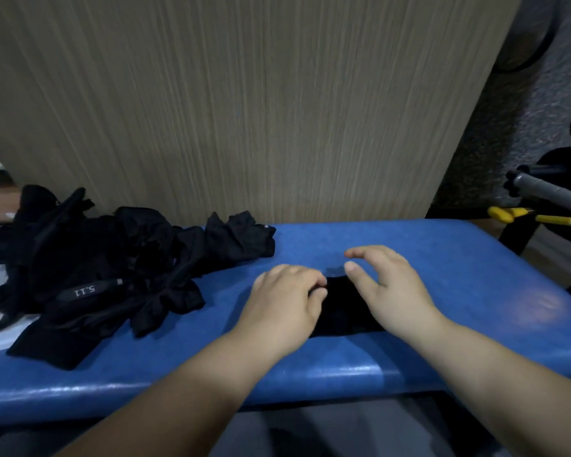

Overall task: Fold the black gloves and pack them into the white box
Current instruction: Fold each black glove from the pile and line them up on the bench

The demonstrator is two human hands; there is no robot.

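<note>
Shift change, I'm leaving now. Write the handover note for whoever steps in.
Left hand: fingers curled on the far edge of the black glove on the blue bench.
Right hand: open, over the same glove.
Pile of black gloves: heaped loose at the bench's left end.
White box: not in view.
Done: nothing visibly packed.
Left: finish this fold, fold the pile, pack all.

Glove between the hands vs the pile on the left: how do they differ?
The glove lies alone and compact; the pile is a loose, tangled heap of several. The left hand grips the glove's edge and the right hand is over it; nothing touches the pile. The pile shows white lettering; the glove shows none. Both are black and lie on the blue surface.
</note>
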